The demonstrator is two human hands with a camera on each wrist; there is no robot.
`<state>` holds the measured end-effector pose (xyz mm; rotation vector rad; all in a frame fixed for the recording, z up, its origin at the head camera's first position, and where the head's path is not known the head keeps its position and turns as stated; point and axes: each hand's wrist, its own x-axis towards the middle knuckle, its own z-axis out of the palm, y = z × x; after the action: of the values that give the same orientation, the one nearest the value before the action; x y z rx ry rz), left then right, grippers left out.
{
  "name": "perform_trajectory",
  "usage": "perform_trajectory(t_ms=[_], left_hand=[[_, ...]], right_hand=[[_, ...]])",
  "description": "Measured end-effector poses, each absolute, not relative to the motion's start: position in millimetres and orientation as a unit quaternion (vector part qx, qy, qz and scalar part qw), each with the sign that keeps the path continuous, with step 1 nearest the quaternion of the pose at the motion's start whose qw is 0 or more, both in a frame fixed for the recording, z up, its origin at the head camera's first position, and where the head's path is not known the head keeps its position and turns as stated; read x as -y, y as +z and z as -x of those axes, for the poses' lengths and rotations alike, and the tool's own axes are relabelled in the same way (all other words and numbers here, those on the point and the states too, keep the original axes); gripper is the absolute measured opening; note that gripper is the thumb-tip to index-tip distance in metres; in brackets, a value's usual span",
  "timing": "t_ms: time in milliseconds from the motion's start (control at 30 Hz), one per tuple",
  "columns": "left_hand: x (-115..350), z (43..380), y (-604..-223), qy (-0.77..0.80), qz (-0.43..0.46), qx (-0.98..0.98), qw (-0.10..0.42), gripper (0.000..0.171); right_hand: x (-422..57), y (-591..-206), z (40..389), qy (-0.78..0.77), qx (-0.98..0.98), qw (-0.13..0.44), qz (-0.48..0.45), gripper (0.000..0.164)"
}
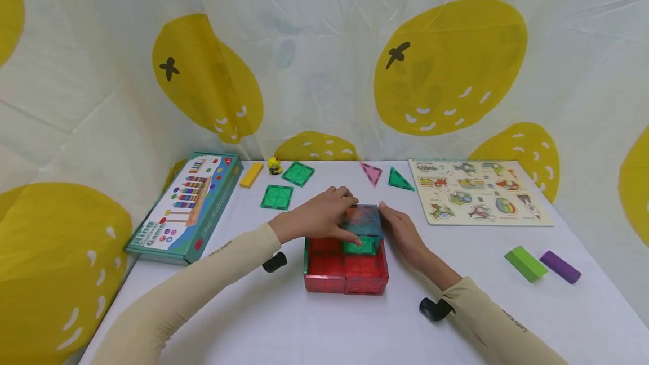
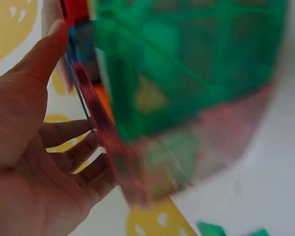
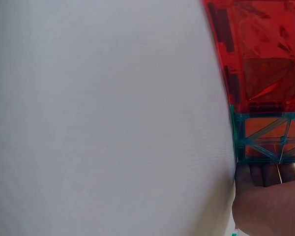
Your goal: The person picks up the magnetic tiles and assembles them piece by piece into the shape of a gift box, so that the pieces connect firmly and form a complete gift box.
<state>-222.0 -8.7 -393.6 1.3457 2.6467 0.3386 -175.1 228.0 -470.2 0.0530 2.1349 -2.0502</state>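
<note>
A low box of see-through red magnetic tiles [image 1: 325, 283] stands mid-table. At its back right corner a blue magnetic tile [image 1: 368, 217] lies flat above a green tile [image 1: 369, 248]. My left hand [image 1: 318, 216] reaches over from the left and holds the blue tile, thumb at its front edge and fingers at its back. In the left wrist view, the thumb and fingertips of the left hand [image 2: 44, 162] meet that tile's edge. My right hand [image 1: 405, 236] rests along the right side, fingers extended against the tiles; in the right wrist view they go partly behind a blue-framed tile [image 3: 273, 140].
Two green square tiles [image 1: 277, 197], a yellow block [image 1: 250, 174] and a small yellow figure [image 1: 274, 166] lie back left, beside a ring game box [image 1: 187, 207]. Pink [image 1: 372, 173] and green triangles [image 1: 399, 179] lie behind. A puzzle board [image 1: 476, 193], green block [image 1: 525, 263] and purple block [image 1: 560, 266] are right.
</note>
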Motion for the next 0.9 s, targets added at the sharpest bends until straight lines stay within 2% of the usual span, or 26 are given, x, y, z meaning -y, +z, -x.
perform_trajectory(t_ms=[267,600,733,900], left_hand=[[41,227,-403,0.206,-0.410,-0.881,0.113,0.082],[46,225,-412,0.233,-0.408,-0.877,0.103,0.076],[64,232,-421,0.293,-0.373,-0.877,0.084,0.063],[99,249,-439,0.332,-0.309,-0.891,0.015,0.047]], right_hand=[[-231,-469,175,-0.691,-0.716,0.094,-0.015,0.068],[-225,-471,174,-0.688,-0.720,0.086,-0.019,0.067],[-224,-470,174,-0.687,-0.721,0.089,-0.019,0.068],[-224,-469,175,-0.684,-0.723,0.093,-0.019,0.067]])
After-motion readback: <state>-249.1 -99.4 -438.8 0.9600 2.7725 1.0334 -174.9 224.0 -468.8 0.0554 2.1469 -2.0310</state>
